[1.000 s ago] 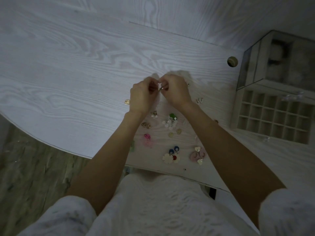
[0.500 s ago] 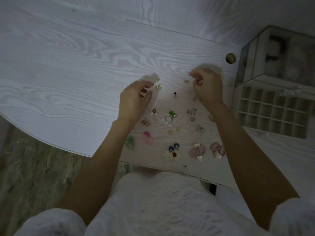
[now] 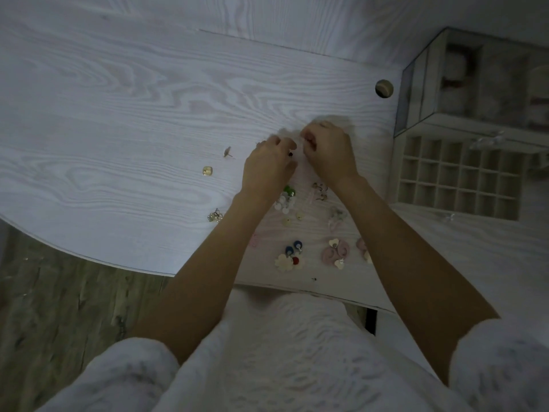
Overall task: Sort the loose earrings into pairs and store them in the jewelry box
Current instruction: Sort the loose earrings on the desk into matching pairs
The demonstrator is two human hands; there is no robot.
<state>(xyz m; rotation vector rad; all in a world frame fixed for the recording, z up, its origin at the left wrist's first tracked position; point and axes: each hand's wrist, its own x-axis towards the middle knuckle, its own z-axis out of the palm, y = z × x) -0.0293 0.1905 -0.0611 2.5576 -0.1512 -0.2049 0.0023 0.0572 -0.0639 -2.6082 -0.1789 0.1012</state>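
Our left hand [image 3: 269, 171] and right hand [image 3: 329, 153] curl together over the pale woodgrain tabletop [image 3: 118, 114], pinching something tiny we cannot identify; loose small earrings [image 3: 289, 257] lie nearby, light, slippery, likely best pinched by their posts

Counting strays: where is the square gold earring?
The square gold earring lies on the table, just left of the left hand, apart from the main cluster.
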